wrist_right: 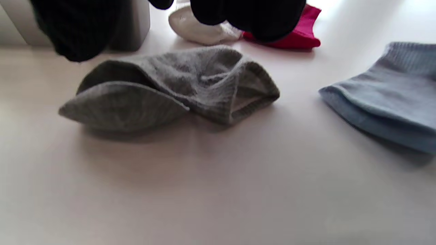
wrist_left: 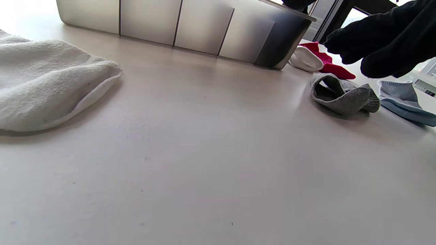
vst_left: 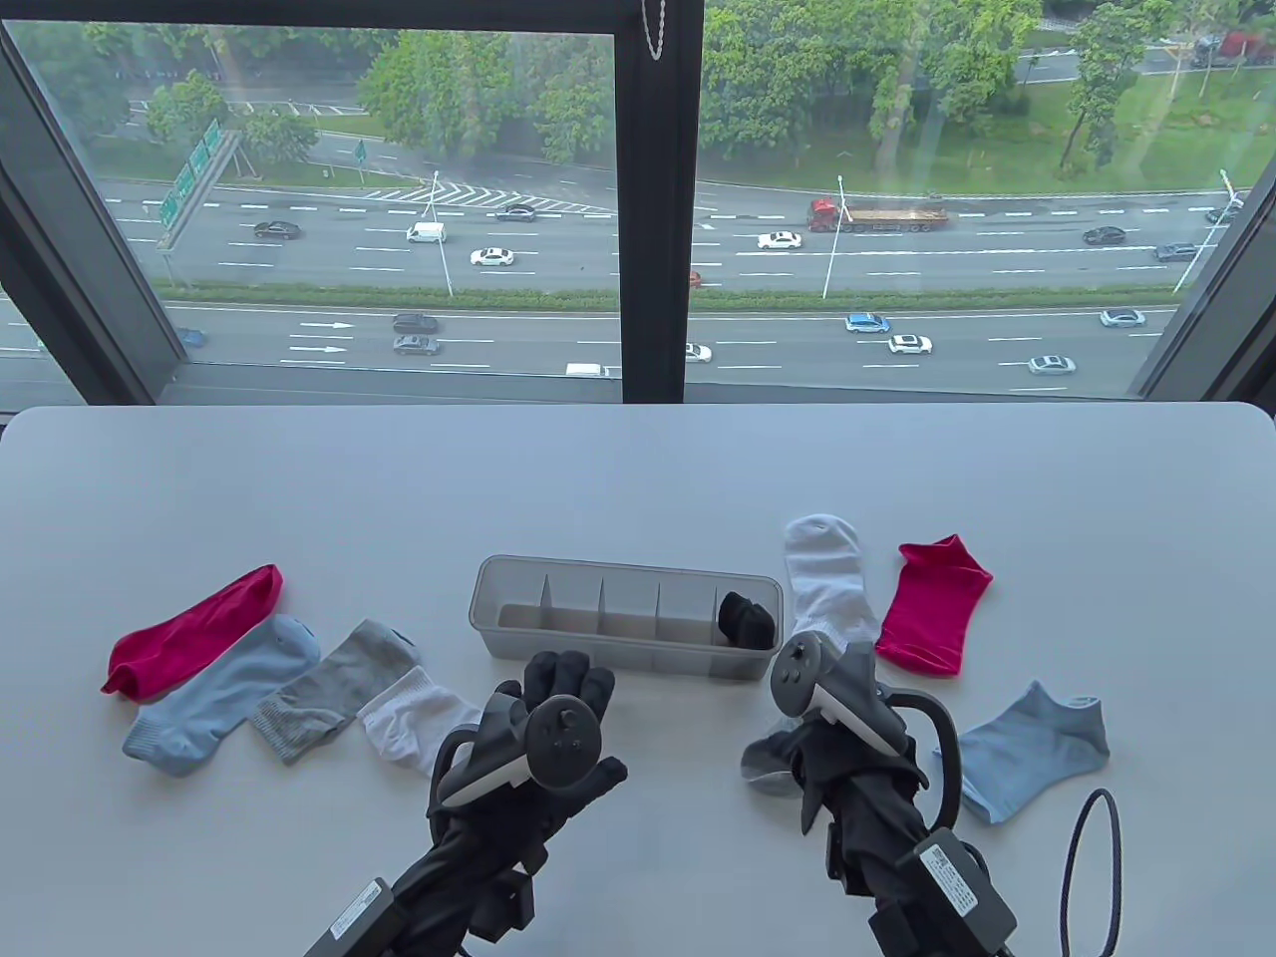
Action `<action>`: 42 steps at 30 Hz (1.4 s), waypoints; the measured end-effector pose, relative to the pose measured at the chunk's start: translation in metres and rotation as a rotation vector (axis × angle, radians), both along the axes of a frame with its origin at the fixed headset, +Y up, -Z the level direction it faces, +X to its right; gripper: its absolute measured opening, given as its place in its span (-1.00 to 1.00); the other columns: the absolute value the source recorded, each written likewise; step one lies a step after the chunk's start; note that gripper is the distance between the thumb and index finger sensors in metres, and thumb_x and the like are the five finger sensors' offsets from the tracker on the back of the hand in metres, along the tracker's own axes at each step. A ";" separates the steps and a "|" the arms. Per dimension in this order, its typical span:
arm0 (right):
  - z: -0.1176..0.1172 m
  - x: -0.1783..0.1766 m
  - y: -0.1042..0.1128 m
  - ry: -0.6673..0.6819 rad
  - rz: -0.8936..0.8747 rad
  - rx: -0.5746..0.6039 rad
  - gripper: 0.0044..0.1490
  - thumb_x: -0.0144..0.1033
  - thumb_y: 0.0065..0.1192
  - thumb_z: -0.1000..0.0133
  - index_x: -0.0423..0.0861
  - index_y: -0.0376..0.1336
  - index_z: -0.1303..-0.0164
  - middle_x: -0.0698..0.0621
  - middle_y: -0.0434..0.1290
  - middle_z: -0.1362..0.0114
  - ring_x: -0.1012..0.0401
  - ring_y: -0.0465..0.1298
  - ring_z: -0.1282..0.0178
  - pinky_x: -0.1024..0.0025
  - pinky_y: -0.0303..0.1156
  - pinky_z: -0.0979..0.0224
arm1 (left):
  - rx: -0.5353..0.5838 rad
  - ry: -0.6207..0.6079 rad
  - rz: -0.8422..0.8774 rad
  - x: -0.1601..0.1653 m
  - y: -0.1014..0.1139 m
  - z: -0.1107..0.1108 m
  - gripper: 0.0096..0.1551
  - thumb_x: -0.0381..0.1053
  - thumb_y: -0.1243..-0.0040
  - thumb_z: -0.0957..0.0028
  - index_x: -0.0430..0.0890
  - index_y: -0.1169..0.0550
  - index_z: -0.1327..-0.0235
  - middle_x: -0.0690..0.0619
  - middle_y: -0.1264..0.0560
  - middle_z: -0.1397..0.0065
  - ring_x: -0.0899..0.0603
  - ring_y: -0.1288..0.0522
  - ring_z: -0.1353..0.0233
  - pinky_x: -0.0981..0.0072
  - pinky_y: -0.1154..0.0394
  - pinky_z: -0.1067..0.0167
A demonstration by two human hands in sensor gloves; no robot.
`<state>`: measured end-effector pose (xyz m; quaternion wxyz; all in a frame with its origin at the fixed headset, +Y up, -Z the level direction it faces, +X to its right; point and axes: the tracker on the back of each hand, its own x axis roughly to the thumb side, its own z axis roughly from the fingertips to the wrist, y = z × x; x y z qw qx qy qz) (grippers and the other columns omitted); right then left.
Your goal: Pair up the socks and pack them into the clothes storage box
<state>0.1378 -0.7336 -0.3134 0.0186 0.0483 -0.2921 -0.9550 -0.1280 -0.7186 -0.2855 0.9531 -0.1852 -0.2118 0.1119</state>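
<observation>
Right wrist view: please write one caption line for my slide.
Gloved fingers hover above a crumpled grey sock, with a blue sock beside it.

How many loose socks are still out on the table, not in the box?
8. Left row: red sock, blue sock, grey sock, white sock. Right: white, red, blue, and grey partly hidden under the right hand.

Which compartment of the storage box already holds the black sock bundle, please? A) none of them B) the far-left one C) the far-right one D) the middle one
C: the black sock bundle sits in the rightmost compartment of the storage box; the others show only bare dividers.
</observation>
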 end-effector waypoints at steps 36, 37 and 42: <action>0.022 -0.046 0.013 -0.040 -0.853 0.402 -0.47 -0.03 0.13 -0.19 0.20 0.10 -0.36 0.05 0.36 -0.54 0.05 0.39 -0.56 0.10 0.34 -0.62 | -0.229 0.205 0.484 -0.022 -0.004 -0.015 -0.49 -0.21 0.03 -0.22 -0.12 -0.41 -0.47 -0.29 -0.45 -0.53 -0.49 -0.44 -0.45 -0.42 -0.35 -0.37; 0.022 -0.042 0.015 -0.061 -0.865 0.429 -0.47 -0.03 0.13 -0.20 0.20 0.10 -0.37 0.05 0.37 -0.53 0.06 0.40 -0.55 0.10 0.35 -0.61 | -0.260 0.162 0.369 -0.019 -0.005 -0.015 -0.44 -0.23 0.04 -0.22 -0.14 -0.31 -0.54 -0.31 -0.33 -0.61 -0.53 -0.32 -0.54 -0.46 -0.26 -0.42; 0.023 -0.047 0.027 0.075 -0.713 0.464 -0.49 -0.06 0.30 -0.08 0.09 0.34 -0.23 0.00 0.59 -0.25 0.09 0.60 -0.24 0.12 0.49 -0.40 | -0.156 0.026 0.329 -0.006 -0.001 -0.008 0.05 0.11 -0.11 -0.18 -0.14 0.17 -0.68 -0.39 0.25 -0.73 -0.57 0.20 -0.68 -0.59 0.08 -0.48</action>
